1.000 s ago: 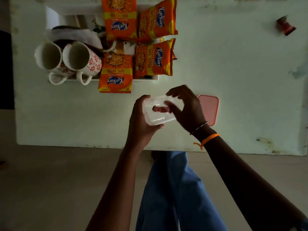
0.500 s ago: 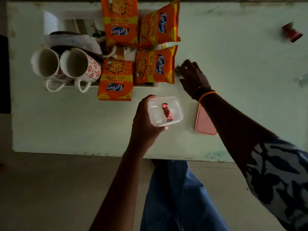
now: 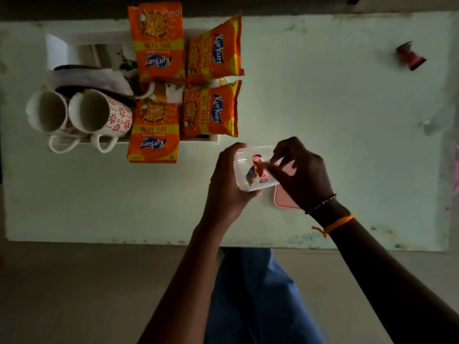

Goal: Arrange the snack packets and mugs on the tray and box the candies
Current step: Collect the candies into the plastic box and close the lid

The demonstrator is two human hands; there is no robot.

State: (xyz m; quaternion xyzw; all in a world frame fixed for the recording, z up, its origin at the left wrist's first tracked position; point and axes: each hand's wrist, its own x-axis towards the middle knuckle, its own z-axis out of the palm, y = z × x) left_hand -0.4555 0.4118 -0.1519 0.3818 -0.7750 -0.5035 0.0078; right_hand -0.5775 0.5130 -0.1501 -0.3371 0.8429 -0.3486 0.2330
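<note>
Back from beside the snack packets, the right hand (image 3: 301, 173) is now hovering over the clear box (image 3: 255, 168), its curled fingertips pinching a candy (image 3: 260, 167) at the box mouth; motion blur is making it hard to tell whether the fingers are already letting go. A second candy (image 3: 251, 175) is lying inside the box, just beside the first. The left hand (image 3: 227, 184) is gripping the box from its left side, thumb over the near rim, holding it above the table (image 3: 335, 135).

A pink lid (image 3: 285, 198) is lying on the table, mostly hidden under the right hand and wrist. On the white tray (image 3: 74, 37) at the far left, four orange snack packets (image 3: 211, 108) are lying flat, the nearest overhanging the tray's front edge, and two mugs (image 3: 99, 112) are resting on their sides, handles over the edge. A folded cloth behind the mugs is hard to make out. A small red spool (image 3: 409, 55) is sitting well apart at the far right. The pale green tabletop is scuffed, the room is dim, and blue trousers are showing below the near edge.
</note>
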